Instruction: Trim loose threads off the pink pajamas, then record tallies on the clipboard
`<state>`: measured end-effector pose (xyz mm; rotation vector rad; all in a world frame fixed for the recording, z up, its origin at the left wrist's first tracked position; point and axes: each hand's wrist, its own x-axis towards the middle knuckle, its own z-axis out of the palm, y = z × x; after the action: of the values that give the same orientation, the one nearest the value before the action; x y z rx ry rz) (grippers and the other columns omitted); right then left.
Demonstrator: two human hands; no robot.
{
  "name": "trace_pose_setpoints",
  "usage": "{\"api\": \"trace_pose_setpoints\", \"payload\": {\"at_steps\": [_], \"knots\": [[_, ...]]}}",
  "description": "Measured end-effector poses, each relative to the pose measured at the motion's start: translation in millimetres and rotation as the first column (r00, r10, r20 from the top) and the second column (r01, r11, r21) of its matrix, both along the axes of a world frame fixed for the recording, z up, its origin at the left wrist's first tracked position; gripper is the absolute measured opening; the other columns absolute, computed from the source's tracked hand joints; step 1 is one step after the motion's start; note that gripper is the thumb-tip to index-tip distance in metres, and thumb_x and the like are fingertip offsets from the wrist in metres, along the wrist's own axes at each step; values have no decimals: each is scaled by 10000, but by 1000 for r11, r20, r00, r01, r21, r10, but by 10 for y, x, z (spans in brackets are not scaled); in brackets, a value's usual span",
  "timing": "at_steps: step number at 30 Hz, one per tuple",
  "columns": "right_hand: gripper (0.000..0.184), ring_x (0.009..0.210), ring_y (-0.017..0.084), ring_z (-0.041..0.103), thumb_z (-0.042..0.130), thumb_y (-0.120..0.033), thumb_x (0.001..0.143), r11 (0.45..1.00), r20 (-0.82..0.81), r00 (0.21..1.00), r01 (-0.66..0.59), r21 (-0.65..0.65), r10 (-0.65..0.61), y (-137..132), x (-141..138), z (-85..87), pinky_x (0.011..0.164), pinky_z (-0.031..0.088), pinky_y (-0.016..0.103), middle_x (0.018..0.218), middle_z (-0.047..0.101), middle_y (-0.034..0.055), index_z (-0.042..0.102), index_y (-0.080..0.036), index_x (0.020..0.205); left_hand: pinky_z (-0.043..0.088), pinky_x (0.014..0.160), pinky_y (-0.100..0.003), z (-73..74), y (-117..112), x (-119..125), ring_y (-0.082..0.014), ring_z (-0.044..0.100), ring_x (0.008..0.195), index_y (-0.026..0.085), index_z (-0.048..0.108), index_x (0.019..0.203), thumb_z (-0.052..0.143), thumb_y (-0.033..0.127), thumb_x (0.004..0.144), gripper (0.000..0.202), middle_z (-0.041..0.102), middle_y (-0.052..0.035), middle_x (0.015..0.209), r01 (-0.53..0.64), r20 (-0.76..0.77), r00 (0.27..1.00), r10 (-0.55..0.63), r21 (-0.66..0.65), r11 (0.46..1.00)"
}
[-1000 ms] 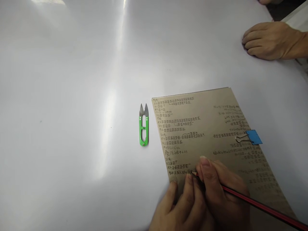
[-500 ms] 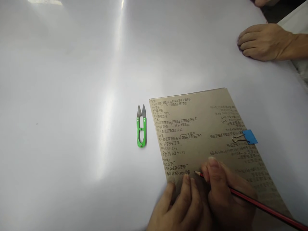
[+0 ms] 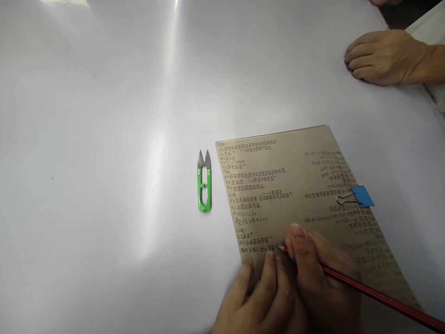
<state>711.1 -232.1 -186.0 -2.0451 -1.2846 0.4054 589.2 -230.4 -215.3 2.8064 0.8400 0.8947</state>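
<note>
My right hand point(image 3: 323, 273) grips a red and black pencil point(image 3: 375, 293), its tip at the end of the lowest handwritten line. Under it lies a sheet of paper point(image 3: 295, 157) covered in handwritten tally marks, on top of at least one more sheet. A blue binder clip point(image 3: 362, 196) holds the right edge. My left hand point(image 3: 260, 297) rests on the sheet's lower left with fingers stretched out, holding nothing. Left of the paper, green thread snips point(image 3: 204, 185) lie on the white table, blades pointing away from me.
Another person's hand point(image 3: 385, 56) rests on the white table point(image 3: 86, 185) at the upper right. Part of a second hand point(image 3: 378, 2) shows at the top edge. A bright reflection streaks down the tabletop.
My right hand and the pencil tip have shifted slightly left, closer to the last written character. My left hand, the snips and the paper stay nearly in place.
</note>
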Motion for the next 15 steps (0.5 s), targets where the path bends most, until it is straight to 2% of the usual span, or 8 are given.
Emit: {"api": "trace_pose_setpoints", "payload": {"at_steps": [6, 15], "knots": [[373, 429, 95, 409, 438, -225, 899, 999, -2, 999, -40, -7, 40, -17, 17, -15, 505, 342, 267, 456, 435, -42, 426, -204, 528, 411, 841, -339, -12, -9, 18, -198, 538, 1096, 198, 662, 905, 425, 152, 875, 244, 671, -24, 1038, -2, 7, 1000, 2, -7, 1000], [393, 403, 90, 403, 416, -257, 911, 1000, 24, 1000, -9, -19, 10, 15, -12, 5, 500, 357, 259, 430, 429, -45, 435, -205, 522, 393, 879, -345, -44, -43, 4, -200, 523, 1120, 195, 657, 928, 424, 154, 878, 242, 656, -32, 1070, -5, -1, 1000, 5, -15, 1000]]}}
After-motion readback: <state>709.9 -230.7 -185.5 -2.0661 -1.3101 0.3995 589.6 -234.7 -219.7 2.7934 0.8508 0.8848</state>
